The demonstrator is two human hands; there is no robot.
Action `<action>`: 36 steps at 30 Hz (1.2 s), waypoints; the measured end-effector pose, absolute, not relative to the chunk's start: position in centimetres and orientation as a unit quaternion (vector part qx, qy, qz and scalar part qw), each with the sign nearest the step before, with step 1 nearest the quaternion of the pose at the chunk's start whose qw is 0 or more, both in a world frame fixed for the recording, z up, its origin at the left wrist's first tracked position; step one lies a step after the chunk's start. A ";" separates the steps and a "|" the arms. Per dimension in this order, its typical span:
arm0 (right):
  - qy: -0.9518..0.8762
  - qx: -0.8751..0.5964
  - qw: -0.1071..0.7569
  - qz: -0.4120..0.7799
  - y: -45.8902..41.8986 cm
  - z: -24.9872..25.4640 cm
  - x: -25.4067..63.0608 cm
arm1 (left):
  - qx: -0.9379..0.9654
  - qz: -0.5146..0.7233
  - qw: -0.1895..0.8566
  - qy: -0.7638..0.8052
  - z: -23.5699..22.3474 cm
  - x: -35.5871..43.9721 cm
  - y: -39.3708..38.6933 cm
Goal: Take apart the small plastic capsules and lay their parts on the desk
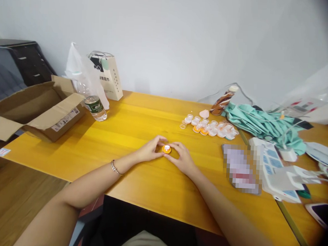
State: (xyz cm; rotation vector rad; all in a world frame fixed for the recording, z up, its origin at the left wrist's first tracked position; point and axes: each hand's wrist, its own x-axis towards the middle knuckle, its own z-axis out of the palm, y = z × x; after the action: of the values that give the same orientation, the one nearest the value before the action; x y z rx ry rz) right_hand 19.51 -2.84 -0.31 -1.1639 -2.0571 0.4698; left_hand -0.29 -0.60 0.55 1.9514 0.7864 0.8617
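Note:
A small round orange piece with a white figure on top [166, 149] sits between my two hands near the middle of the wooden table. My left hand [152, 149] curls round its left side, thumb and fingers at its edge. From the right, my right hand [181, 157] grips the same piece between thumb and fingertips. What the figure is, I cannot make out. Further back to the right lies a cluster of small clear round cases [213, 128], a few of them with orange parts inside. A pale pink heart-shaped piece [204, 113] lies just behind them.
An open cardboard box [43, 109], a water bottle [95, 107] and a paper bag [113, 76] stand at the left. To the right are a brown drink bottle [222, 101], a folded teal umbrella [263, 122], a blurred phone [240, 169] and a white power strip [270, 165] with plugs.

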 end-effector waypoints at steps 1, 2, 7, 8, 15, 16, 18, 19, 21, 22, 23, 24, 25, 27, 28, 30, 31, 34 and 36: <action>-0.797 -0.455 0.353 0.183 -2.7 -0.2 19.5 | 0.770 0.345 0.443 0.301 0.6 -0.3 -0.6; -0.795 -0.457 0.352 0.186 -2.6 -0.2 19.5 | 0.762 0.346 0.468 0.285 0.8 -0.4 -0.7; -0.795 -0.456 0.357 0.178 -2.6 -0.3 19.4 | 0.772 0.337 0.472 0.259 1.6 -0.2 -1.1; -0.797 -0.456 0.355 0.175 -2.7 -0.2 19.4 | 0.780 0.334 0.454 0.271 1.8 -0.1 -1.3; -0.796 -0.458 0.350 0.184 -3.4 0.0 19.0 | 0.797 0.313 0.412 0.311 2.5 -0.1 -1.7; -0.797 -0.458 0.348 0.186 -3.4 0.0 19.0 | 0.805 0.315 0.398 0.306 2.5 -0.2 -1.7; -0.801 -0.452 0.345 0.187 -3.4 0.0 18.9 | 0.821 0.323 0.364 0.299 2.5 -0.2 -1.7; -0.803 -0.448 0.345 0.188 -3.5 0.0 18.9 | 0.829 0.327 0.337 0.303 2.5 -0.3 -1.8; -0.806 -0.442 0.346 0.188 -3.5 -0.1 18.8 | 0.847 0.331 0.259 0.326 2.5 -0.2 -2.1; -0.807 -0.439 0.348 0.189 -3.5 -0.1 18.8 | 0.855 0.327 0.221 0.337 2.5 -0.2 -2.3; -0.808 -0.436 0.349 0.189 -3.5 -0.1 18.8 | 0.862 0.318 0.193 0.344 2.5 -0.1 -2.5; -0.809 -0.434 0.348 0.190 -3.6 -0.1 18.8 | 0.868 0.309 0.180 0.346 2.5 0.0 -2.6; -0.811 -0.431 0.346 0.192 -3.6 -0.1 18.7 | 0.872 0.299 0.180 0.344 2.4 0.1 -2.7; -0.813 -0.430 0.341 0.196 -3.6 0.0 18.7 | 0.872 0.291 0.195 0.343 2.3 0.2 -2.9; -0.812 -0.430 0.340 0.198 -3.6 0.0 18.7 | 0.868 0.293 0.199 0.348 2.3 0.3 -2.9; -0.812 -0.429 0.340 0.201 -3.6 0.1 18.7 | 0.860 0.302 0.198 0.361 2.1 0.4 -2.9; -0.812 -0.428 0.340 0.202 -3.6 0.1 18.8 | 0.859 0.305 0.192 0.363 2.0 0.4 -2.8; -0.817 -0.422 0.336 0.204 -3.6 0.1 18.8 | 0.878 0.300 0.154 0.339 1.8 0.3 -2.7; -0.821 -0.421 0.329 0.203 -3.6 0.1 18.8 | 0.888 0.294 0.133 0.329 1.7 0.3 -2.7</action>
State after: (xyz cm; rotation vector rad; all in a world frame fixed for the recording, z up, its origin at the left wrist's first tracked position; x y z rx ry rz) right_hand 18.84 -3.61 0.13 -1.1005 -2.1473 0.5325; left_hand 0.26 -2.70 1.71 2.5749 0.9537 0.8523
